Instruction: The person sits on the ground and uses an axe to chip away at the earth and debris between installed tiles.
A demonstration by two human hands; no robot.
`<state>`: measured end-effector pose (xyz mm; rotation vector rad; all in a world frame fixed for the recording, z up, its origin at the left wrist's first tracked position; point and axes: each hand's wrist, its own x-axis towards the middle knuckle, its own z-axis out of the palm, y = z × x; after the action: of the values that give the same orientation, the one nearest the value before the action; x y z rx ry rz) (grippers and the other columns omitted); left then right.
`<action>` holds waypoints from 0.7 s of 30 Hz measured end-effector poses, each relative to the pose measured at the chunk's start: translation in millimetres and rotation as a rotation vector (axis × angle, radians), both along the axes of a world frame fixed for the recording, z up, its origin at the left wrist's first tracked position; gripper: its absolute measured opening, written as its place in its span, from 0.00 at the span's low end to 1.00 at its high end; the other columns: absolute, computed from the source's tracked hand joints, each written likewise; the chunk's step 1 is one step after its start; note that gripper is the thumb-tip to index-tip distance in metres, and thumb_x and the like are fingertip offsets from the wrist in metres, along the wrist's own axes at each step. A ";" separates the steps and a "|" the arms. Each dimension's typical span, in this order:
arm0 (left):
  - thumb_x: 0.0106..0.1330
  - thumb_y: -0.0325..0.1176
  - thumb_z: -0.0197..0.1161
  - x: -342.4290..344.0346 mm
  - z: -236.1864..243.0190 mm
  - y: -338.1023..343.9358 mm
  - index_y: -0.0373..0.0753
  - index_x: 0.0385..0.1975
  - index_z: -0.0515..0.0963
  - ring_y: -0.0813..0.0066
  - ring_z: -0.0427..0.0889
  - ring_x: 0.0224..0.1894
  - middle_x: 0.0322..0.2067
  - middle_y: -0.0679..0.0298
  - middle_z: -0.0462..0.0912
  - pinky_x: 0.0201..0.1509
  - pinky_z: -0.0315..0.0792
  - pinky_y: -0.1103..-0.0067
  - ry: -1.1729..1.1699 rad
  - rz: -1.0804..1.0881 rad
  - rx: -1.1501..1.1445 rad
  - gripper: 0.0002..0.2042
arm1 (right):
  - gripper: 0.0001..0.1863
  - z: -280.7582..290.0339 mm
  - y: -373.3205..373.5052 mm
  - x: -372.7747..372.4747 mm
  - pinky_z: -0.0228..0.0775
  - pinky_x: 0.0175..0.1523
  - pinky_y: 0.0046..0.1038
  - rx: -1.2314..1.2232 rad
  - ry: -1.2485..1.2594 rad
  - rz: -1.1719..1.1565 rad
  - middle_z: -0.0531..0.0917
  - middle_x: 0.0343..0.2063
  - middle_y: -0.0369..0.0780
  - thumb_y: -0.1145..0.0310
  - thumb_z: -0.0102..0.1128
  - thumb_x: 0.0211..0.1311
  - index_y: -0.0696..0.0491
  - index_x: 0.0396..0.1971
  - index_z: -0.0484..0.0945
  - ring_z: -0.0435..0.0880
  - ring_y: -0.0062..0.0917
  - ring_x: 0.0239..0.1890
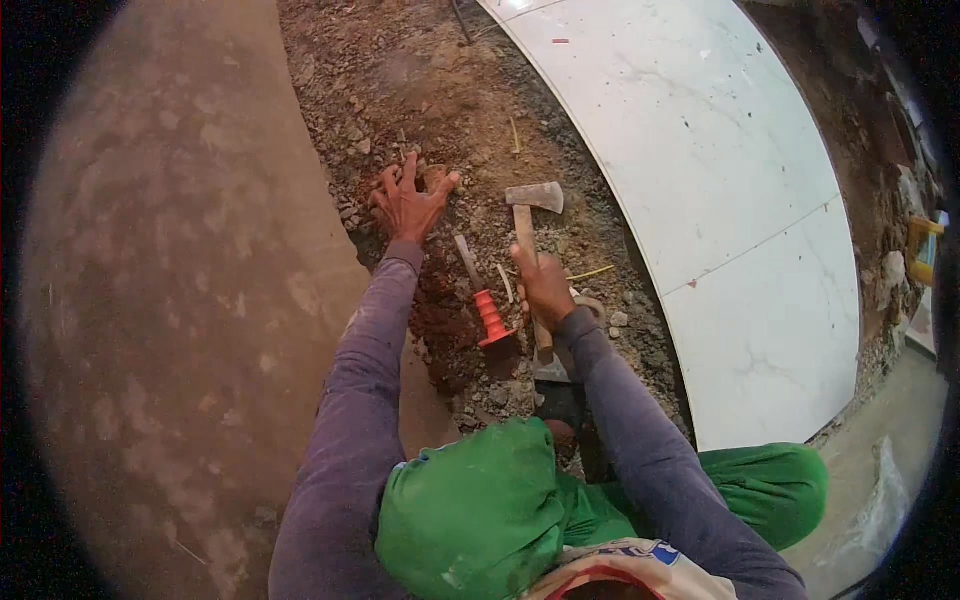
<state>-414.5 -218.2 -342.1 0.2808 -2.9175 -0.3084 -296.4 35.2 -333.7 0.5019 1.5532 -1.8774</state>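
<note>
Left hand (410, 210) splays over rubble (470, 135) while right hand (546, 287) grips a hammer (525, 225).

Dim light glares off white tiles (740, 190), edges bending toward black corners.

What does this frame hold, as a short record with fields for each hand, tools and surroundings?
Left hand: left hand at the rubble, fingers spread; any grip unclear
Right hand: right hand closed around the wooden handle of a hatchet-like tool
Loose tool: red-gripped chisel, lying between the forearms
Right side: white tiles
Left side: brown floor
</note>
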 end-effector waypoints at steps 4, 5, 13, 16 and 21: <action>0.58 0.70 0.62 -4.3 -4.0 -28.8 0.52 0.65 0.72 0.44 0.64 0.63 0.63 0.57 0.64 0.61 0.64 0.45 -0.100 -0.007 -0.038 0.39 | 0.30 7.1 -20.5 1.2 0.63 0.17 0.28 0.002 0.044 -0.018 0.70 0.12 0.33 0.38 0.59 0.66 0.52 0.21 0.73 0.72 0.21 0.12; 0.58 0.72 0.60 -6.6 1.5 -40.0 0.53 0.66 0.72 0.41 0.62 0.64 0.64 0.58 0.62 0.59 0.67 0.44 -0.131 -0.006 -0.047 0.40 | 0.30 11.6 -29.7 1.1 0.64 0.17 0.29 -0.008 0.066 -0.006 0.70 0.12 0.33 0.38 0.59 0.66 0.53 0.22 0.74 0.72 0.21 0.11; 0.65 0.64 0.60 -16.1 12.2 26.8 0.42 0.66 0.72 0.51 0.71 0.63 0.62 0.48 0.71 0.64 0.68 0.57 -0.124 0.089 0.102 0.37 | 0.20 -67.1 -6.4 -10.3 0.74 0.36 0.42 0.358 0.707 0.094 0.81 0.25 0.45 0.50 0.50 0.71 0.53 0.42 0.79 0.83 0.35 0.28; 0.70 0.61 0.56 -6.0 2.8 9.0 0.39 0.64 0.73 0.48 0.73 0.57 0.57 0.49 0.72 0.59 0.69 0.55 -0.112 0.104 -0.028 0.33 | 0.33 -44.6 -13.3 2.1 0.70 0.34 0.40 0.189 0.273 0.109 0.77 0.20 0.43 0.35 0.49 0.66 0.55 0.30 0.79 0.79 0.31 0.25; 0.73 0.57 0.52 9.9 19.7 4.9 0.41 0.64 0.72 0.49 0.71 0.57 0.58 0.53 0.68 0.58 0.69 0.56 -0.214 0.120 0.028 0.29 | 0.39 -2.6 -13.7 13.5 0.63 0.27 0.40 0.136 0.226 0.084 0.69 0.11 0.37 0.29 0.50 0.63 0.55 0.16 0.72 0.71 0.25 0.16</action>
<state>-404.6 -213.3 -322.3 0.5221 -3.0898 -0.3190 -282.9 21.5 -336.3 0.2852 1.8287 -1.8231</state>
